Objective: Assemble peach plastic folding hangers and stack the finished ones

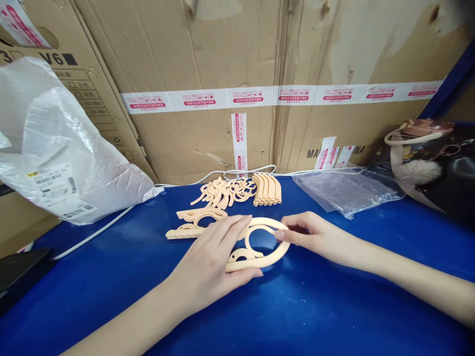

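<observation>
A peach-coloured plastic folding clothes hanger (273,256) is held just above the blue table, its curved arms bent into a rounded loop. My left hand (213,257) wraps over its left part, with the thumb along the lower edge and the fingers on the upper edge, covering that end. At the hanger's right curve, my right hand (306,231) pinches between thumb and fingers. Beyond my left hand lie folded hangers (181,234), partly hidden by it. Farther back are a heap of loose hook pieces (222,192) and a neat stack of curved arm pieces (267,189).
Large cardboard boxes (208,59) stand along the back of the blue table (315,311). A white plastic parcel bag (74,153) leans at left above a dark object (22,277). A white cable (96,232), clear plastic bag (349,190) and black bag (449,173) lie around.
</observation>
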Available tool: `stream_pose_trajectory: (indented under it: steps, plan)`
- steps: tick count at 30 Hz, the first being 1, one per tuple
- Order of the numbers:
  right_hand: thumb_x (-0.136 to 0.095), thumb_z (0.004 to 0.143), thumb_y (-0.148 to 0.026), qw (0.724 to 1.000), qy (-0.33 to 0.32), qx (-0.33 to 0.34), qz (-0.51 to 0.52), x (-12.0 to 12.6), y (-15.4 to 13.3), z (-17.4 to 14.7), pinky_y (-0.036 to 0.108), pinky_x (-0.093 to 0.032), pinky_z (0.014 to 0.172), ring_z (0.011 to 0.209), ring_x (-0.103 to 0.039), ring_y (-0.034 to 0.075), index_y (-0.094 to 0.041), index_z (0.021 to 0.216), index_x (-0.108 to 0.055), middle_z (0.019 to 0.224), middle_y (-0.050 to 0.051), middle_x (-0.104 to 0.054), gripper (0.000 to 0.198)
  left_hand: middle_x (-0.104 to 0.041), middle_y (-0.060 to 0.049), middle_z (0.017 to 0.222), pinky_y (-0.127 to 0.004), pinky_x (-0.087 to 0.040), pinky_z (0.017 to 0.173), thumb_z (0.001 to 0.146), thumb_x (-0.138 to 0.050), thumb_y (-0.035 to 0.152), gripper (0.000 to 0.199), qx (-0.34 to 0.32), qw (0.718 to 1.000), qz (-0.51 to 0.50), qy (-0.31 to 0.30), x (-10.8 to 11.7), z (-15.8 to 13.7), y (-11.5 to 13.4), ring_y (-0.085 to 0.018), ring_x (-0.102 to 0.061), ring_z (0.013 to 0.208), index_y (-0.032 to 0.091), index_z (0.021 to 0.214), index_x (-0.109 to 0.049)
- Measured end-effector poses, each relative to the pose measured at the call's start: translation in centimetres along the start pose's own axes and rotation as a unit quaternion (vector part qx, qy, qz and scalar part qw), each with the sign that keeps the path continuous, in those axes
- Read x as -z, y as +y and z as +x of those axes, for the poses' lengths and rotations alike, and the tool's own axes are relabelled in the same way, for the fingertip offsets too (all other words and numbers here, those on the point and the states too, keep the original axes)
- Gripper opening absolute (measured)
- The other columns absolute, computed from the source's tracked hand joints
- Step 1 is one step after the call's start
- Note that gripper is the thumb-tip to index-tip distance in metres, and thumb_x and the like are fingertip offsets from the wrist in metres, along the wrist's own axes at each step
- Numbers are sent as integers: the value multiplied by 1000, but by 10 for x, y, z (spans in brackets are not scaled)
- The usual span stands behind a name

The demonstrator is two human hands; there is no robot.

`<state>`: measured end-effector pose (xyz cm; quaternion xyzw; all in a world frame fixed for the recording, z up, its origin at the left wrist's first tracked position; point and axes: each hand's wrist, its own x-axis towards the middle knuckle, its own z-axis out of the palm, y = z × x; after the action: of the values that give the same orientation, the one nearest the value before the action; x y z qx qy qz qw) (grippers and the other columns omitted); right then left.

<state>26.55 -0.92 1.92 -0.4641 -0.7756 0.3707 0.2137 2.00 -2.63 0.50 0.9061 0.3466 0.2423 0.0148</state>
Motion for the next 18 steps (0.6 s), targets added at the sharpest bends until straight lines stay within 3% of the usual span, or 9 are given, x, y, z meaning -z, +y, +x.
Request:
stream_pose_trajectory:
  steps: [3,5,18]
  plan:
    - [-57,80,-55,990,-33,-21,139,-1,0,1,24,-22,50,55,-30,9,-15,72,-60,59,-5,-38,41,-49,-11,132,-46,-44,98,82,-61,48,71,-14,1000,16,13,0,0,-2,-29,-49,120,23,140,-29]
    - [-61,77,-55,984,-34,-28,175,-1,-1,1,24,-22,51,56,-30,9,-14,74,-62,59,-5,-39,41,-50,-12,131,-46,-45,97,80,-62,51,74,-20,999,19,19,0,0,-3,-29,-50,119,22,140,-29]
    - [-64,76,-49,977,-27,-35,209,-1,-4,0,24,-22,53,58,-32,9,-14,75,-64,60,-5,-40,35,-49,-14,131,-44,-44,98,79,-62,53,78,-30,998,47,11,2,1,0,-29,-49,119,18,139,-29]
